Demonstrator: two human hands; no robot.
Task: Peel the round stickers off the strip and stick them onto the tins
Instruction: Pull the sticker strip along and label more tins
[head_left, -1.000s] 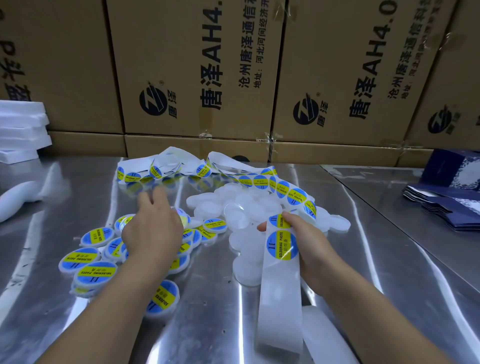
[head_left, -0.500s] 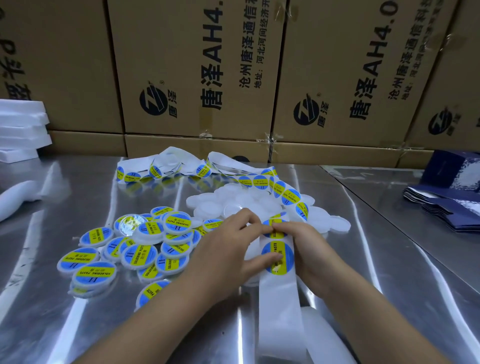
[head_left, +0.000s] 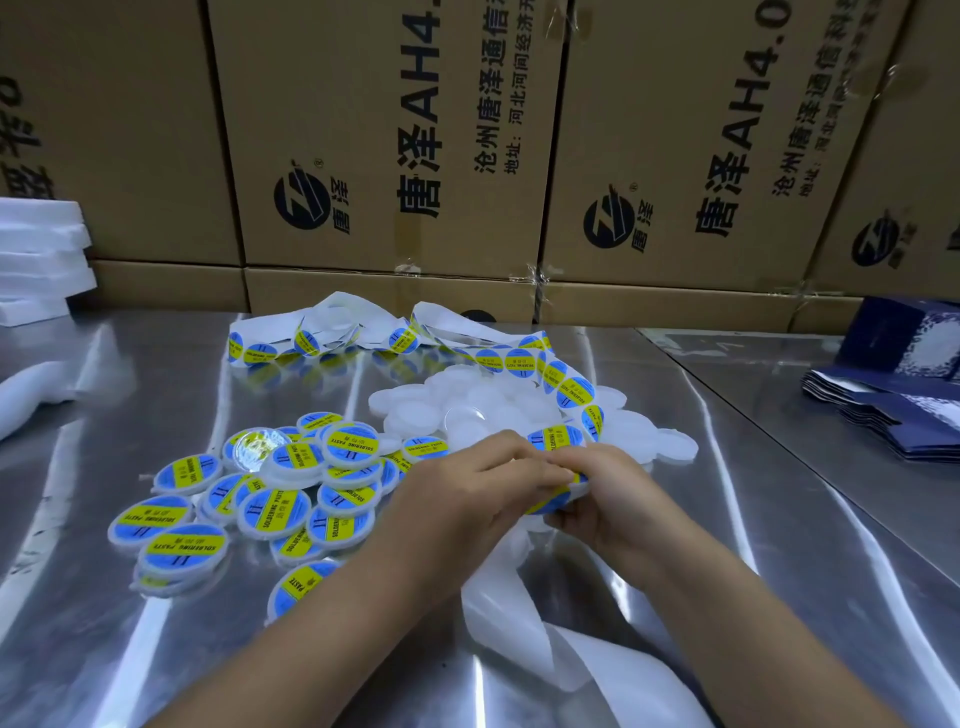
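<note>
Both hands meet at table (head_left: 779, 545) centre. Left hand (head_left: 467, 483), fingers curled, pinches a sticker (head_left: 551, 500) on the strip (head_left: 519, 361). Right hand (head_left: 608, 499) grips the strip from below, fingers curled round it. Strip runs off to 12 then 11 o'clock, its bare end hanging toward 6. Labelled tins (head_left: 275, 512) heaped at 9 o'clock of the hands, plain tins (head_left: 467, 405) at 12.

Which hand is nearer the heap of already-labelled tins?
Left. The left hand lies beside the labelled tins, at the heap's right edge; the right hand is further right, beyond the left hand. Both grip the sticker strip.
</note>
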